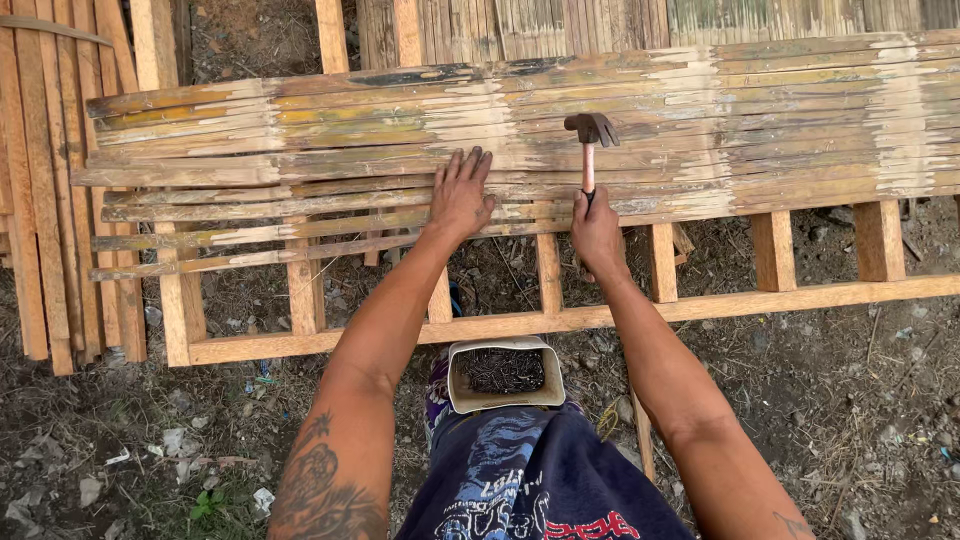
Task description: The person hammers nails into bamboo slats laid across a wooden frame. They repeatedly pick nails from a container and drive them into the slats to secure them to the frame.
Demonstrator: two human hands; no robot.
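**Hammer up, flat hand on the bamboo slats**

The right hand was clenched around the lower end of the hammer. The hammer stood upright, with its dark metal head at the top and its thin handle running down into the fist. It looked heavy at the head and light at the handle, so it would swing best when held low on the handle, as it was here. The handle looked stiff and hard, not slippery.

The left hand was released, with nothing in it. It lay flat, fingers spread, pressing on the bamboo slats just left of the hammer. The slats looked thin, long and a bit bendy. They were dry and split in places, so they could crack if hit too hard. Holding them down flat looked like a good way to keep them from moving.

The slats lay across a wooden frame, which rested on the dirt ground. The hammer head was over the slats, near the middle of them. Below the hammer, close to the person's lap, sat a small pale tub of dark nails. More loose slats lay far to the left of the hammer.
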